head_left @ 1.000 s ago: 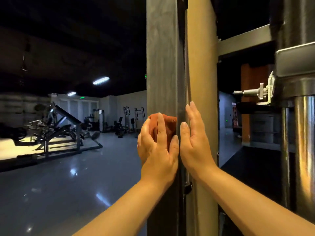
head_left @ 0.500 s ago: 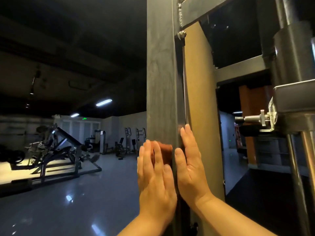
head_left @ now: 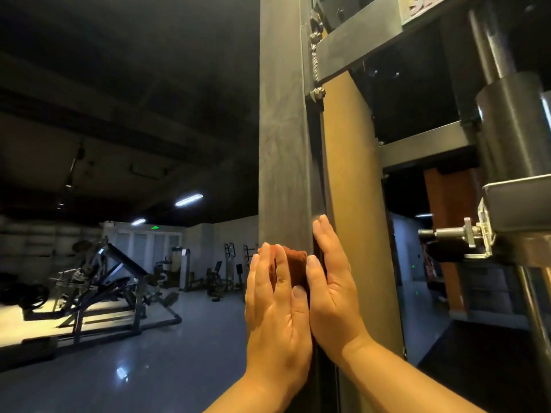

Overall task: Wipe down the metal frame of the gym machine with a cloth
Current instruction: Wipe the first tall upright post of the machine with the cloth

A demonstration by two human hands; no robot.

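Pressing one rust-red cloth [head_left: 295, 261] on one grey frame post [head_left: 281, 144], left hand [head_left: 277, 311] flat; laying right hand [head_left: 334, 293] straight-fingered alongside, both touching.

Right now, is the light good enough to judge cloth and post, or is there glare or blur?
Head view: room dim, yet post, cloth, left hand and right hand read sharp; head view, left: lamp glare on floor, far machines soft.

A rust-orange cloth [head_left: 295, 264] is noted bunched and pressed against the front face of the upright, streaked grey metal frame post [head_left: 281, 144].
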